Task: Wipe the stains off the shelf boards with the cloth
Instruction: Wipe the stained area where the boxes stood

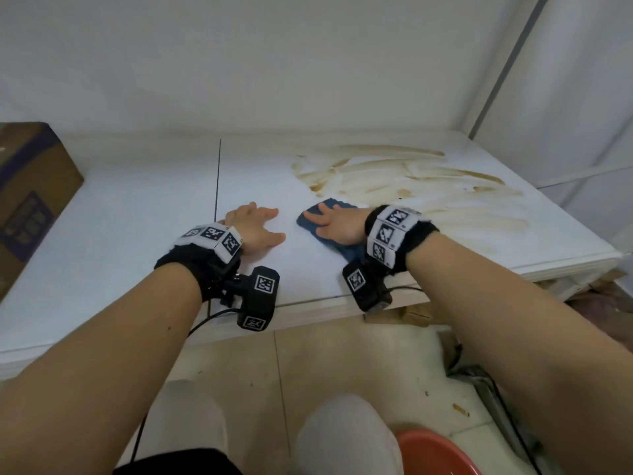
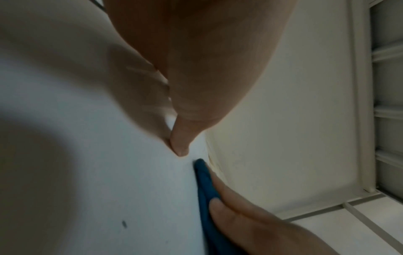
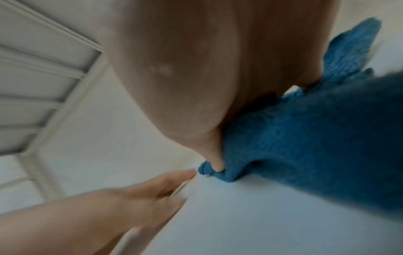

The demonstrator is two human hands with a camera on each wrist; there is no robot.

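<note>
A blue cloth [image 1: 330, 209] lies flat on the white shelf board [image 1: 137, 207], near its front edge. My right hand [image 1: 334, 222] presses down on the cloth with straight, spread fingers. Brown smeared stains [image 1: 404, 176] cover the board just beyond and to the right of the cloth. My left hand [image 1: 255, 222] rests flat on bare board a little left of the cloth, fingers straight. The right wrist view shows the cloth [image 3: 305, 138] bunched under the palm, with the left hand [image 3: 139, 193] beside it. The left wrist view shows the cloth's edge [image 2: 205, 182] under the right hand's fingers [image 2: 231, 205].
A cardboard box [image 1: 30, 197] stands on the board at the far left. A thin dark seam [image 1: 218, 173] runs across the board. A white wall backs the shelf, with a metal upright [image 1: 507, 63] at the right. An orange basin [image 1: 435, 454] sits on the tiled floor below.
</note>
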